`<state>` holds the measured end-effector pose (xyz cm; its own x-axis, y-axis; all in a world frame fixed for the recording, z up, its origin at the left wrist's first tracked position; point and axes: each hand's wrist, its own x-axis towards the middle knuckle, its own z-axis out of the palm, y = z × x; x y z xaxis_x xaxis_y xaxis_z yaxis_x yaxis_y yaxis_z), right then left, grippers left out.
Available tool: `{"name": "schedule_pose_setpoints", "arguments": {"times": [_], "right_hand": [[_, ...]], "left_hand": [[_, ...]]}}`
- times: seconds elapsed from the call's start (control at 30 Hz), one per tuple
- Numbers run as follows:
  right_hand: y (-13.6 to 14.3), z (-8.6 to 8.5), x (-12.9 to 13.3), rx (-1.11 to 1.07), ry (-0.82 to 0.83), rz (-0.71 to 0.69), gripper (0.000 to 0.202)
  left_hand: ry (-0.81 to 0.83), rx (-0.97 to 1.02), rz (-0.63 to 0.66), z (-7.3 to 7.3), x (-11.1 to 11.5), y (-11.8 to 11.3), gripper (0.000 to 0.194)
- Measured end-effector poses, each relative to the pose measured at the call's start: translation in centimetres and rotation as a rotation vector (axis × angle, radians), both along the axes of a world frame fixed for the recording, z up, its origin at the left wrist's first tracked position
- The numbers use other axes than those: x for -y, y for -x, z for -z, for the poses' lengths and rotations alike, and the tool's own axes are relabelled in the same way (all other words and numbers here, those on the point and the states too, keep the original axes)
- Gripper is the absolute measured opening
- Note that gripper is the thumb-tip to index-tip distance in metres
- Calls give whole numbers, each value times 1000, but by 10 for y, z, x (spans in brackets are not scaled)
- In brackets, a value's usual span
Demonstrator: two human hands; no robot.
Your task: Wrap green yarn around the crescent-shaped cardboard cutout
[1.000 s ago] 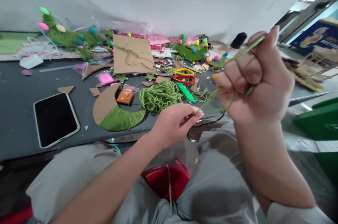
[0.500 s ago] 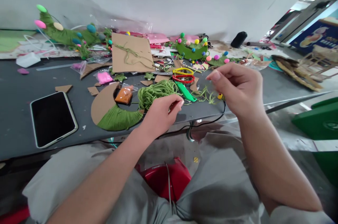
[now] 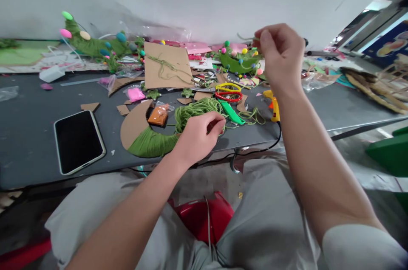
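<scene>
Raised in front of the wall, my right hand pinches a strand of green yarn, whose loose end sticks out to the left. My left hand is closed in a pinch low over the table's front edge; what its fingertips hold, if anything, is too small to make out. Just behind it lies a tangled bundle of green yarn. Left of that hand is a cardboard crescent, its lower part wrapped in green yarn. A few yarn loops lie right of the bundle.
Beside the yarn are a green cutter, scissors with yellow and red handles, and a yellow glue gun with a cord. A phone lies at left. Farther back are a cardboard sheet and a pompom-decorated green crescent.
My right hand has risen away from the table with the yarn strand, uncovering the glue gun. The left hand stays near the bundle. The whole view has shifted slightly.
</scene>
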<state>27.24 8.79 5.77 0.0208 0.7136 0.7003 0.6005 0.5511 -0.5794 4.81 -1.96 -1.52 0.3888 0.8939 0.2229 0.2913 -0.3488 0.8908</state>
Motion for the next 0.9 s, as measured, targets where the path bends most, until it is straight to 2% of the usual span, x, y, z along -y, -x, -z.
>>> {"name": "schedule_pose_setpoints", "arguments": {"times": [0.1,0.2,0.27,0.33,0.4,0.47,0.53,0.63,0.73,0.83,0.9], "right_hand": [[2,10,-8,170,163,-13,20],[4,24,1,265,332,-72,18],[8,29,17,235,405,-210,22],[17,30,39,218,532,-448,29],[28,31,60,218,604,-608,32],[37,33,76,257,614,-669,34],[42,38,84,310,587,-678,27],[40,46,83,372,443,-554,14],[30,50,75,379,289,-283,15],[19,50,68,356,287,-67,18],[15,51,65,364,327,20,16]], "left_hand": [[12,37,12,-3,-2,2,19],[42,142,10,-7,-5,5,20],[69,264,-24,-11,-7,7,19],[84,396,-76,-14,-8,7,20],[89,507,-108,-15,-8,7,24],[86,583,-111,-16,-7,6,27],[76,648,-108,-16,-7,6,29],[46,731,-138,-18,-9,9,27],[31,802,-174,-24,-15,17,18],[29,886,-219,-29,-22,31,9],[39,918,-252,-32,-28,42,6]]}}
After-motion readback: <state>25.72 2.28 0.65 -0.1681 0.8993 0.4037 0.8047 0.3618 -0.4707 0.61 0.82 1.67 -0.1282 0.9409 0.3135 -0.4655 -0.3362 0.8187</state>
